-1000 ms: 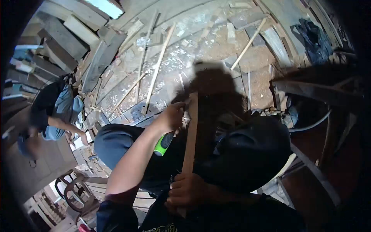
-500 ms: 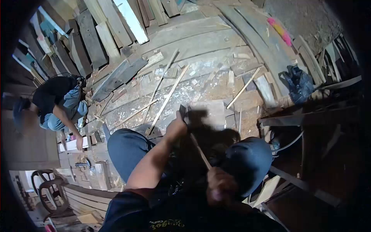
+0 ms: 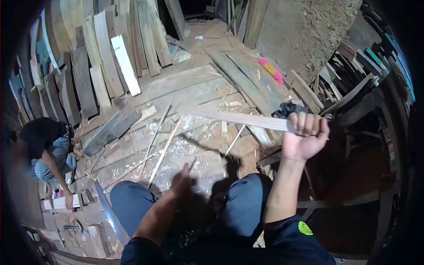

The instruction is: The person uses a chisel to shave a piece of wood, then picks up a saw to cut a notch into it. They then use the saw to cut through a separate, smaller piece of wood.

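Observation:
My right hand (image 3: 306,132) is raised at the right, its fingers wrapped round one end of a flat wooden strip (image 3: 247,118). The strip's far end points left over the floor and is blurred. Low between my knees, my left hand (image 3: 182,183) is closed on a small dark flat piece (image 3: 193,164) whose tip sticks up past the fingers; its kind I cannot make out. Both hands are apart. Thin wooden sticks (image 3: 165,150) lie on the dusty floor beyond my left hand.
At the left, a crouching person (image 3: 48,152) rests a hand on a pale board (image 3: 59,202). A long shiny blade (image 3: 108,210) lies beside my left knee. Planks (image 3: 84,77) lean at the back left. A black plastic bag (image 3: 289,109) and a pink-yellow item (image 3: 270,70) lie to the right.
My right hand has swung up and right from near my lap, lifting the wooden strip. My left hand has moved down and left in view, still closed. The view has tilted up.

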### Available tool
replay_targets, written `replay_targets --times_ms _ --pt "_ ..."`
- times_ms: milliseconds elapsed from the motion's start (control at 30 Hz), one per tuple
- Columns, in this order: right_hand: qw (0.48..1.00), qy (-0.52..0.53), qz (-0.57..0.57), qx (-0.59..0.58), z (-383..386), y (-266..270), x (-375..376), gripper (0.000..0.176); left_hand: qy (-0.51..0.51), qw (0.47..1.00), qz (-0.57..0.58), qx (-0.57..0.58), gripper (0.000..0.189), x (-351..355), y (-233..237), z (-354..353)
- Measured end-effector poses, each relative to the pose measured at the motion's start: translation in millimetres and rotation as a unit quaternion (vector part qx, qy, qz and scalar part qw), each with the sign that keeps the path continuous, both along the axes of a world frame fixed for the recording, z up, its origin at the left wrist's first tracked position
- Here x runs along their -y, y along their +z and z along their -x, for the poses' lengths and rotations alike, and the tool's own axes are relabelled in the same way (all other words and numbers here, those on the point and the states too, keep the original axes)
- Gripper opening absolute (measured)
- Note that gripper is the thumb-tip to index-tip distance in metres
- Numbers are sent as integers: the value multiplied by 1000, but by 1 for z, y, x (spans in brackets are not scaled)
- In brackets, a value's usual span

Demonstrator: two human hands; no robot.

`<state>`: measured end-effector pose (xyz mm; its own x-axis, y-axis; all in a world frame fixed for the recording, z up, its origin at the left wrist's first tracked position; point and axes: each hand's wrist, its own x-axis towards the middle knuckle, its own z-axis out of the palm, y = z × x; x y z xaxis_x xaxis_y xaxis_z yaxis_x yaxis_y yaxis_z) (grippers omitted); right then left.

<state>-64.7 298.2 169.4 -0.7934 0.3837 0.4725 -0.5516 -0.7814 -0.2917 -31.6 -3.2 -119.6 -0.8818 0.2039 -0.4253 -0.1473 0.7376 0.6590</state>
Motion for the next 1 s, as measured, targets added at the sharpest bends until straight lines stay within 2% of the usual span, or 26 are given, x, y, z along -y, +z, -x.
replay_targets --times_ms 67,133,167,233,267,333,400,467,500,533,567,600,667,700,733,767,800,833,867,900,933,1000 --pt "997 49 55 3 6 -20 8 42 -2 999 23 -26 61 -12 -29 8" --pt "990 106 93 14 13 -41 14 42 41 999 24 2 59 -28 -26 20" --pt "985 128 114 27 19 -48 15 42 48 998 14 -30 51 -34 -22 20" --pt "973 166 150 47 27 -53 17 42 21 997 47 -50 44 -36 -43 28" --pt "971 194 143 6 30 -57 15 42 -5 995 77 -70 37 -34 -56 27" --pt "964 213 160 -10 32 -58 12 42 -15 991 91 -100 39 -26 -64 13" --pt "967 200 160 -6 33 -61 6 41 -10 976 25 -215 37 -18 -64 -3" --pt "974 176 145 1 34 -65 -1 41 12 978 60 -200 41 -14 -75 -2" --pt "975 172 140 -8 36 -66 -3 42 40 964 71 -255 44 -9 -97 1" --pt "977 161 142 1 38 -68 -5 42 68 945 81 -310 49 -6 -99 3" --pt "977 159 145 1 40 -70 -7 42 53 936 145 -315 53 -7 -103 3" --pt "977 155 146 2 41 -70 -8 42 57 937 146 -313 53 -11 -97 4" --pt "975 166 145 0 43 -73 -14 41 125 932 179 -289 45 -19 -86 11" --pt "975 163 149 1 43 -73 -14 41 179 933 153 -273 36 -18 -112 32" --pt "975 160 154 2 44 -73 -14 41 181 931 157 -274 36 -15 -96 46" --pt "975 158 157 2 44 -73 -15 41 325 922 -194 -88 43 -13 -58 66" --pt "975 154 162 6 43 -72 -15 41 411 746 -511 112 55 -10 -16 82" --pt "976 152 158 10 42 -72 -17 41 273 673 -675 129 66 8 33 83" --pt "976 150 154 14 42 -72 -19 42 326 603 -719 115 68 6 94 77" --pt "976 152 153 11 41 -72 -20 42 291 564 -769 75 71 16 129 72" --pt "975 158 157 14 40 -72 -20 42 296 565 -767 71 71 29 159 65" --pt "976 152 157 15 41 -73 -23 42 246 684 -687 11 64 57 199 58"
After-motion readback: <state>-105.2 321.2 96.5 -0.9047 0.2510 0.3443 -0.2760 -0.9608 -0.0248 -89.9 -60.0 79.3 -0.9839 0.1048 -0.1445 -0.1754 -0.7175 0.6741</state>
